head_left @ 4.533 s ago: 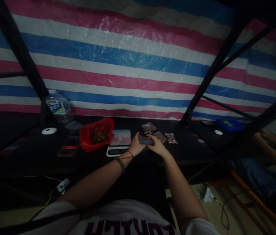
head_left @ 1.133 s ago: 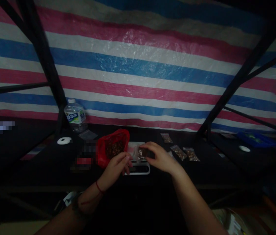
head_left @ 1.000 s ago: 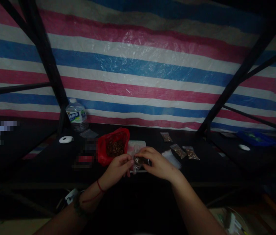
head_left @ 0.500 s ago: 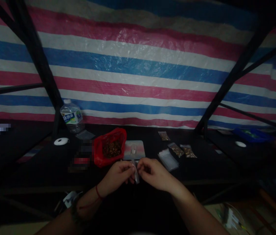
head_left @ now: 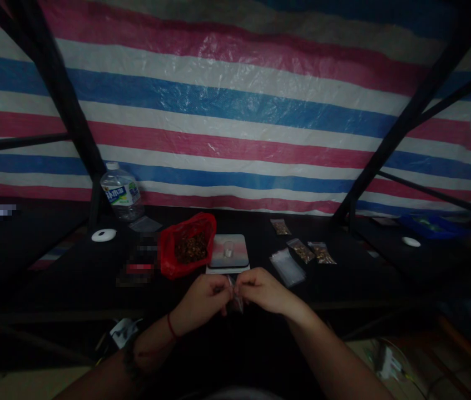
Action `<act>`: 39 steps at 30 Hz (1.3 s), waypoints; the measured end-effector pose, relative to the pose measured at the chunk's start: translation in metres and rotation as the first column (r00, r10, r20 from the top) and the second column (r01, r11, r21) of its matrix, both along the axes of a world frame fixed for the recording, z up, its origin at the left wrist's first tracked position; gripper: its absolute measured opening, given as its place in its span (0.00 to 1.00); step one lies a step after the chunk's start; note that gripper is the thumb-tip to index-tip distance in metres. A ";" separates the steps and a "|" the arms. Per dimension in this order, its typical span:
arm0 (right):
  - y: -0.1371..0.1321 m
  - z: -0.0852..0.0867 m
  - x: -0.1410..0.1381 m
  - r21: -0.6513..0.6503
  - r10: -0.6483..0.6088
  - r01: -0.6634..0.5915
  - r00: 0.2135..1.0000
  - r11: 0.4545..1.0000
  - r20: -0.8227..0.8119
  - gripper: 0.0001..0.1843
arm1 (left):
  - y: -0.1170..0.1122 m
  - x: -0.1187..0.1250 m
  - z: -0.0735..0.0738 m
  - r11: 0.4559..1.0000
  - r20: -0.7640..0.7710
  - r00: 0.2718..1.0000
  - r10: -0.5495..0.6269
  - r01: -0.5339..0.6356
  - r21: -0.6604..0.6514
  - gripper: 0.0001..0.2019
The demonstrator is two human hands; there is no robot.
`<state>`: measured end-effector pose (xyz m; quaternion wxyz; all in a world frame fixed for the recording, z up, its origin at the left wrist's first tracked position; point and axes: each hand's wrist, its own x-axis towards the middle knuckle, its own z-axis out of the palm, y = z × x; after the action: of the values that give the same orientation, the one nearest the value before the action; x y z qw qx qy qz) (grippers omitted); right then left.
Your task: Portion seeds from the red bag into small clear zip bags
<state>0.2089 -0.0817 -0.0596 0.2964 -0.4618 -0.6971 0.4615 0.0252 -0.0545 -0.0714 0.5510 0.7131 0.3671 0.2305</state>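
The small clear plastic pouch (head_left: 234, 297), partly filled with dark brown material, hangs between both hands just in front of the near edge of the black worktop (head_left: 72, 278). One second earlier the pouch was held over the scale; it has since been drawn back toward the person and turned edge-on. This suggests the weighing step is complete and the mouth of the pouch is being pressed closed. The left hand (head_left: 202, 303) and the right hand (head_left: 264, 290) meet at the top of the pouch, with the fingers of each pressed together and pinching its upper edge. The small white digital scale (head_left: 228, 255) now stands uncovered just beyond the hands, and a small clear cup (head_left: 227, 249) rests on its platform; the contents of the cup cannot be made out. The open red plastic bag (head_left: 183, 244), touching the left side of the scale, holds a heap of brown dried pieces. To the right lie a stack of empty clear pouches (head_left: 287, 267) and three filled pouches (head_left: 302, 250). A clear plastic water bottle (head_left: 120, 191) stands at the rear left.
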 end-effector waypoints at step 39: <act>0.161 0.018 -0.061 0.512 -0.175 0.100 0.979 0.853 0.100 0.10 | 0.096 -0.104 0.012 0.486 0.034 0.759 0.650 -0.450 0.749 0.14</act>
<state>0.1477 0.0798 -0.0419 0.3881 -0.4488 -0.7780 0.2066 -0.0786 0.0415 -0.0592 0.0696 0.7345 0.5232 0.4265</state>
